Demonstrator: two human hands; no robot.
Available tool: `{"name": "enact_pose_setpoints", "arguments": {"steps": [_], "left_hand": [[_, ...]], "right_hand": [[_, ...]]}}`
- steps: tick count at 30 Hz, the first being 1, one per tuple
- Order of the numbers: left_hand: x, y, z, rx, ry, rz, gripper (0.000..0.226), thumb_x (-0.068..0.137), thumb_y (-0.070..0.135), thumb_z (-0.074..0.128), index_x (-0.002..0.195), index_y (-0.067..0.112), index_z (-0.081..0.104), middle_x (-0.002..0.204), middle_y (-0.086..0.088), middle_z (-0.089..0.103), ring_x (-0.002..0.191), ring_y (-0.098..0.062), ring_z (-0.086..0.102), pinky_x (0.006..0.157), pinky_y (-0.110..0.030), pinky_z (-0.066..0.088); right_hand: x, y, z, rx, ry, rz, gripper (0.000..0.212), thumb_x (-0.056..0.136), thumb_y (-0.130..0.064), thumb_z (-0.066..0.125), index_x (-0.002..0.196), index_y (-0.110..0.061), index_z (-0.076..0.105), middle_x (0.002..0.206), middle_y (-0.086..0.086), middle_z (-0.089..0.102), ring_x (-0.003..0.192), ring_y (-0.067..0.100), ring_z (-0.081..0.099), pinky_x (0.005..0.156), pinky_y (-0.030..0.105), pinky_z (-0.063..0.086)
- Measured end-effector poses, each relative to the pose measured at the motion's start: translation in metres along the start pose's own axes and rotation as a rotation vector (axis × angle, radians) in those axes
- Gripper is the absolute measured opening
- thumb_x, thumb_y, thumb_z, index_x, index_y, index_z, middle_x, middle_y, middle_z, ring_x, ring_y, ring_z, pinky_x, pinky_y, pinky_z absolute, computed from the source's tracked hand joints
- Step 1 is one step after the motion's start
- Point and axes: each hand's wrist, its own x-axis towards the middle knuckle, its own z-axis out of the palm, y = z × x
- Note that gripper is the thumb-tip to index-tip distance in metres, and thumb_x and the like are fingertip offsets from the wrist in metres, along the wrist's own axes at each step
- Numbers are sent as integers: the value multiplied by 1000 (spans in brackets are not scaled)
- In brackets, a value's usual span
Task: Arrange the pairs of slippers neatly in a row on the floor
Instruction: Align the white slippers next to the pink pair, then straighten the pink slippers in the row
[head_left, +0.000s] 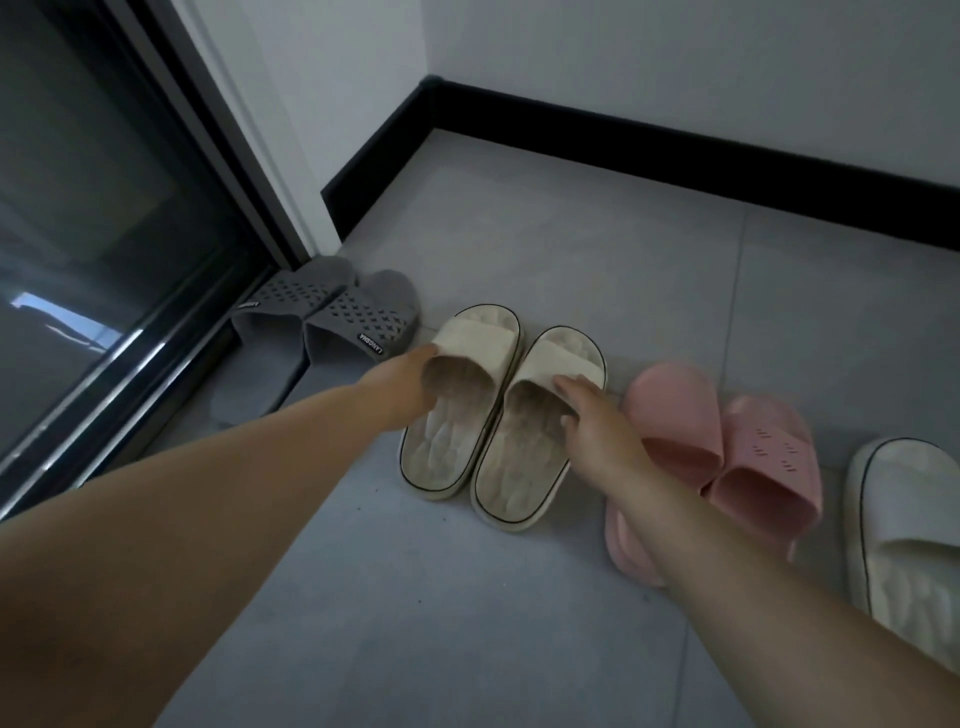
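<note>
A cream pair of slippers lies side by side on the grey floor, toes toward the wall: the left cream slipper (452, 441) and the right cream slipper (524, 467). My left hand (410, 384) has its fingers tucked under the strap of the left one. My right hand (592, 421) grips the strap of the right one. A grey pair (332, 317) rests by the glass door. A pink pair (727, 447) lies to the right, partly behind my right forearm. One white slipper (914, 525) shows at the right edge.
A dark glass sliding door (104, 234) with a metal track runs along the left. Black skirting (623, 140) lines the white walls in the corner behind the slippers. Open grey tile floor (467, 623) lies in front of the row.
</note>
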Motion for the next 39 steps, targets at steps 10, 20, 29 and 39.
{"name": "enact_pose_setpoints", "arguments": {"steps": [10,20,29,39], "left_hand": [[6,37,3,155,212,-9,57,83,20,55,134,12,33,131,-20,47,120,-39,44,96,-44,42],[11,197,93,258,-200,458,81,79,26,67,144,10,20,149,-16,31,135,-29,34,108,-27,26],[19,187,118,166,-120,449,59,82,14,64,136,15,40,144,-12,39,132,-27,38,109,-30,28],[22,189,121,160,-125,450,57,82,16,64,135,16,42,144,-9,40,132,-24,38,111,-31,28]], "right_hand": [[-54,12,-26,97,179,-54,52,83,-1,53,133,-11,44,142,12,41,133,27,35,111,32,24],[-102,148,-95,188,256,461,56,82,1,50,136,-11,36,128,20,53,114,36,51,94,39,41],[-101,171,-88,236,256,428,55,89,-7,46,139,-27,36,126,14,59,107,34,59,88,33,43],[-98,175,-89,255,300,374,53,87,-2,46,137,-20,40,130,10,56,115,31,55,94,37,42]]}}
